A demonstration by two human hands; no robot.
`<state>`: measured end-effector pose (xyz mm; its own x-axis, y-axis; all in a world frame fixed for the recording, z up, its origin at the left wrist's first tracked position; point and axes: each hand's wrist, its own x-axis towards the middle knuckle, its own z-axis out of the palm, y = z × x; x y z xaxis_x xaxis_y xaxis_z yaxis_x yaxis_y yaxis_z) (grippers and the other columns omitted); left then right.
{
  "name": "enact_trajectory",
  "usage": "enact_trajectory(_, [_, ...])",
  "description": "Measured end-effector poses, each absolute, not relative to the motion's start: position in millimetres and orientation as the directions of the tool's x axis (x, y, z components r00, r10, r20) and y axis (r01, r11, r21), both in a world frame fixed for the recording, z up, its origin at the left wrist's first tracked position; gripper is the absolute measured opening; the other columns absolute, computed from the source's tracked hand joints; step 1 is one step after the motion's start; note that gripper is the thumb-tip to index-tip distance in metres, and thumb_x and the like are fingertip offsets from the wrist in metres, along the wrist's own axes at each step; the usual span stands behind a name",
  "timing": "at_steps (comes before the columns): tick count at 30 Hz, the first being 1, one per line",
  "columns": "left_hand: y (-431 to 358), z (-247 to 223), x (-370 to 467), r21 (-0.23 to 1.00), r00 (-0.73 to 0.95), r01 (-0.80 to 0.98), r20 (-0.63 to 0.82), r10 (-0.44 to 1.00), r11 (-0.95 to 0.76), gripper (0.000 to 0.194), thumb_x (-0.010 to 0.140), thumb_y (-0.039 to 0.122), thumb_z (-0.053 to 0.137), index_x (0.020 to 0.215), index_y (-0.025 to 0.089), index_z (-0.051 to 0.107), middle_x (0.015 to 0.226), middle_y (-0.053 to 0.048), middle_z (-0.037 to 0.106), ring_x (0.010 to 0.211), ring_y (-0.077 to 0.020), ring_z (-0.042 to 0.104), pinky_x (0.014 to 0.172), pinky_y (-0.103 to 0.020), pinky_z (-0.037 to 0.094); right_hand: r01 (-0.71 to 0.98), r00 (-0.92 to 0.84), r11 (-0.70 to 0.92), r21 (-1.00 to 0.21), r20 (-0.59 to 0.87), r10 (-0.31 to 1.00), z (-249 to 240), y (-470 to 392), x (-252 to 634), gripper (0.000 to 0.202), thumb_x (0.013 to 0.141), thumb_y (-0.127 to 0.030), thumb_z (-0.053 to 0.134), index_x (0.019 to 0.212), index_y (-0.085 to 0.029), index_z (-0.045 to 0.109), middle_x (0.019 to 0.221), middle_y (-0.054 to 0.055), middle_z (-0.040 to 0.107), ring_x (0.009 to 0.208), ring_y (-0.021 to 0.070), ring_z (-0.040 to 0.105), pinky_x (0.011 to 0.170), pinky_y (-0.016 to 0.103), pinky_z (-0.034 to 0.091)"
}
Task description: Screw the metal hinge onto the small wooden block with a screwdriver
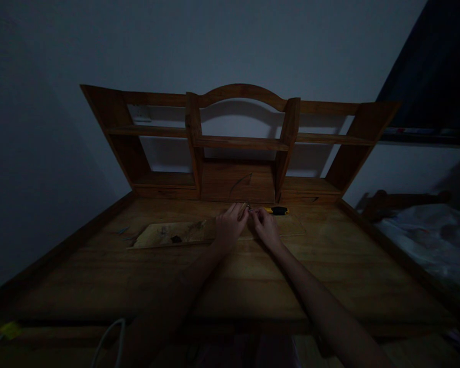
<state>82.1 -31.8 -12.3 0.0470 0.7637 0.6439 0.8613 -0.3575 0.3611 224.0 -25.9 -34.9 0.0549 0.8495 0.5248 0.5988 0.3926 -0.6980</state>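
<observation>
So, left hand [230, 221] and right hand [265, 225] are both pinching something small [248, 206], too dark to name. Yellow-and-black handle [279, 210] shows just past the right one.

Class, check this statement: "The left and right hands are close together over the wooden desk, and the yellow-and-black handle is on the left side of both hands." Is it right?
Not quite: the side is wrong. The head view shows the yellow-and-black handle to the right of both hands. The left hand and right hand are indeed close together over the wooden desk.
</observation>
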Motion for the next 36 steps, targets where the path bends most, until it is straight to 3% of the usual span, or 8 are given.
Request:
enact_trajectory(14, [-31.4, -11.4, 80.9, 0.362, 0.058, 0.853, 0.651, 0.757, -0.377, 0.023, 0.097, 0.038, 0.049, 0.105, 0.025, 0.066, 0.102, -0.002, 0.071, 0.087, -0.0166, 0.066, 0.072, -0.025, 0.042, 0.614, 0.048, 0.403, -0.679, 0.541, 0.839, -33.9, -28.8, 223.8, 0.022, 0.093, -0.041, 0.047, 0.101, -0.023, 0.057, 0.074, 0.001, 0.066, 0.066, 0.0199, 0.061, 0.062, 0.028, 0.041])
enact_trajectory(20, [-32.1, -11.0, 81.1, 0.371, 0.041, 0.856, 0.645, 0.763, -0.36, 0.024, 0.097, 0.04, 0.049, 0.105, 0.024, 0.066, 0.101, -0.002, 0.071, 0.086, -0.0162, 0.066, 0.071, -0.025, 0.042, 0.64, 0.066, 0.336, -0.691, 0.485, 0.872, -35.1, -28.2, 223.1, 0.033, 0.094, -0.05, 0.044, 0.096, -0.023, 0.062, 0.072, 0.003, 0.067, 0.067, 0.0202, 0.063, 0.062, 0.028, 0.041])
enact_trajectory(25, [-32.6, -10.6, 81.2, 0.365, 0.043, 0.857, 0.655, 0.755, -0.365, 0.025, 0.098, 0.04, 0.048, 0.104, 0.026, 0.066, 0.099, -0.002, 0.072, 0.085, -0.0163, 0.066, 0.071, -0.025, 0.042, 0.631, 0.039, 0.37, -0.682, 0.505, 0.863, -36.9, -26.5, 223.5, 0.033, 0.098, -0.044, 0.039, 0.094, -0.024, 0.064, 0.083, 0.006, 0.071, 0.08, 0.0219, 0.066, 0.069, 0.029, 0.044])
enact_trajectory(36, [-31.2, -11.8, 80.7, 0.359, 0.046, 0.861, 0.651, 0.758, -0.361, 0.025, 0.098, 0.04, 0.048, 0.107, 0.026, 0.066, 0.102, -0.002, 0.072, 0.086, -0.0168, 0.067, 0.071, -0.025, 0.042, 0.63, 0.021, 0.412, -0.658, 0.545, 0.838, -35.9, -27.5, 223.8, 0.025, 0.095, -0.04, 0.045, 0.096, -0.022, 0.063, 0.072, 0.002, 0.067, 0.064, 0.0187, 0.062, 0.062, 0.027, 0.041])
